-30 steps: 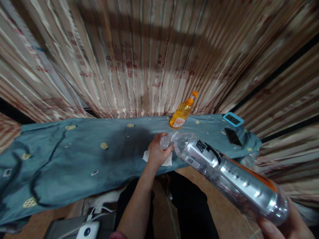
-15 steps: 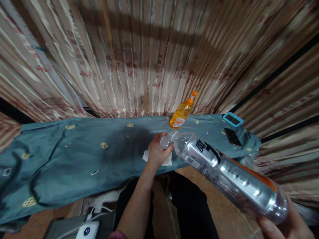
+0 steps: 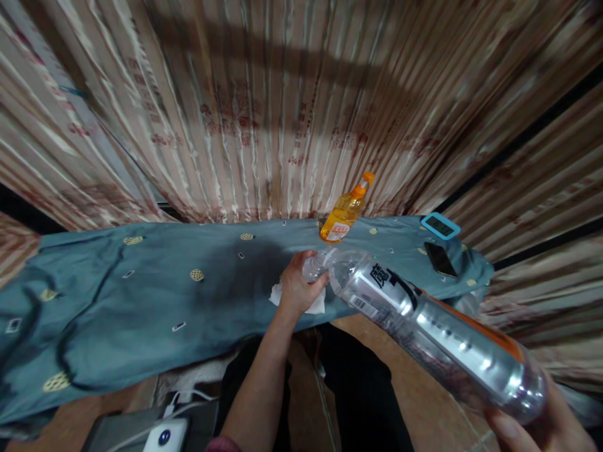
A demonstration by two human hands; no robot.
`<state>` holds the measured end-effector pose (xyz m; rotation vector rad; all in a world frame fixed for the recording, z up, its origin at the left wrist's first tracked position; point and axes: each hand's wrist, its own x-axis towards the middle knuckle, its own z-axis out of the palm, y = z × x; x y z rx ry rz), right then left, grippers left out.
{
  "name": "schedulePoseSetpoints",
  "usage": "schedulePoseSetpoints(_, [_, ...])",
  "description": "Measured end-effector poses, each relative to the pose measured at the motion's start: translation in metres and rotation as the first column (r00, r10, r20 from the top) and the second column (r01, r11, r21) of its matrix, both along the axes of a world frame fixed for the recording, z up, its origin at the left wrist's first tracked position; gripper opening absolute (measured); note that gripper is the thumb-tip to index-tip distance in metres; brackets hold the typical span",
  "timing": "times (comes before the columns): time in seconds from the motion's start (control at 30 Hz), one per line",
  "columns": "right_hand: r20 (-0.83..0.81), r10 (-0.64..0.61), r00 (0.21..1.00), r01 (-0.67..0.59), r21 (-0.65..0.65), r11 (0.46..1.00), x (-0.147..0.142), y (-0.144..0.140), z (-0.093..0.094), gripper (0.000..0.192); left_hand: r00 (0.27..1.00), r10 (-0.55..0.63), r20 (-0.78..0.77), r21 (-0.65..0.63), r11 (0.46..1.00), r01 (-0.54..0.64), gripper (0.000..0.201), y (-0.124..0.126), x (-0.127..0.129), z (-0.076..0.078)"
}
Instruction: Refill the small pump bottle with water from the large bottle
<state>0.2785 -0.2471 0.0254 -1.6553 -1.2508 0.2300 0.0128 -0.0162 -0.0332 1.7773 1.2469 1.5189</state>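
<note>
So the big clear bottle (image 3: 424, 333) is tipped neck-down over the worktop (image 3: 141, 301), right hand (image 3: 541, 427) wrapped round its base, and the left hand (image 3: 296, 292) has its grip closed on a small clear cup (image 3: 315, 267) at the mouth, over a white tissue (image 3: 313, 304). Looks like the pour's underway, but I can't tell how full the cup is. Orange bottle (image 3: 343, 213), phone (image 3: 440, 258) and blue clock (image 3: 440, 225) sit further back.

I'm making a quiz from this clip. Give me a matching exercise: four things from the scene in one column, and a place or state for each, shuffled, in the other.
Things:
1. large clear bottle
2. orange bottle
3. phone
4. white tissue

Places or states:
A. lies dark and flat near the cloth's right end
B. stands at the back by the curtain
C. tilted, base in the right hand, neck toward the left hand
D. on the cloth under the left hand

Pairs: 1-C, 2-B, 3-A, 4-D
</note>
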Motion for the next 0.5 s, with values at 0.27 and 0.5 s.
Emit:
schedulePoseSetpoints(0.27, [-0.111, -0.025, 0.993, 0.024, -0.008, 1.000, -0.0043, 0.0061, 0.0092, 0.072, 1.000, -0.009, 0.001, -0.023, 1.000, 0.009, 0.039, -0.0003, -0.0013, 0.0014])
schedulePoseSetpoints(0.5, [-0.068, -0.019, 0.997, 0.017, -0.024, 1.000, 0.0027, 0.0038, 0.0066, 0.070, 1.000, -0.005, -0.001, -0.008, 1.000, 0.005, 0.038, -0.0002, -0.0012, 0.0004])
